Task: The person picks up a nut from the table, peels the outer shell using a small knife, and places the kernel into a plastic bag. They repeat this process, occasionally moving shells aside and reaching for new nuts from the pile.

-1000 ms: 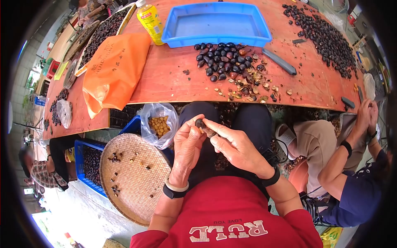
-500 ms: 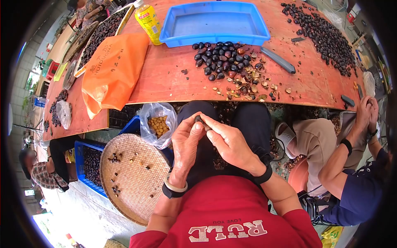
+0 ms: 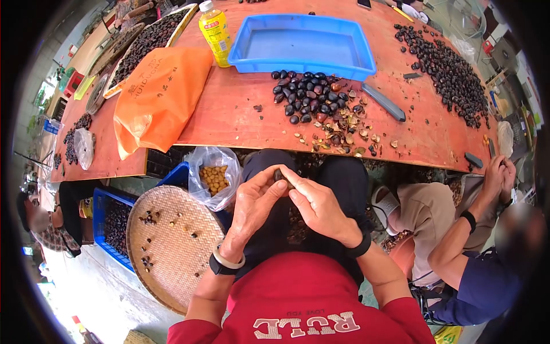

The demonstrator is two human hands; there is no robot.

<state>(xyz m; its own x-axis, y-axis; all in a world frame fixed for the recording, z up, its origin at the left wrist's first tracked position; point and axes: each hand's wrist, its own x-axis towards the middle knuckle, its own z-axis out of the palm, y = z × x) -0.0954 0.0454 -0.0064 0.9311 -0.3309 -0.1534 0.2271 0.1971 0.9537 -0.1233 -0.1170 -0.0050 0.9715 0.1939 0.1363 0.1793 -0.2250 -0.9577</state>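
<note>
Over my lap, my left hand (image 3: pixel 256 199) pinches a small dark nut (image 3: pixel 279 174) between thumb and fingertips. My right hand (image 3: pixel 318 210) is closed against the same nut from the other side, its index finger along the top. Any small tool between the fingers is hidden. On the table edge ahead lie a heap of glossy dark nuts (image 3: pixel 309 96) and scattered shell pieces (image 3: pixel 346 133). To the left of my knees, a clear plastic bag (image 3: pixel 222 195) holds peeled yellowish kernels (image 3: pixel 214 179).
A blue tray (image 3: pixel 303 66), a yellow-labelled bottle (image 3: pixel 215 35), an orange bag (image 3: pixel 163 97) and a grey-handled tool (image 3: pixel 384 102) are on the red table (image 3: pixel 240 123). A woven round tray (image 3: pixel 172 258) sits at lower left over a blue crate (image 3: pixel 98 221). A co-worker (image 3: pixel 458 246) sits at right.
My view has tilted up slightly, so the table sits lower in the frame and a phone shows at its far edge. Both hands stay together at the dark nut, with fingers slightly shifted.
</note>
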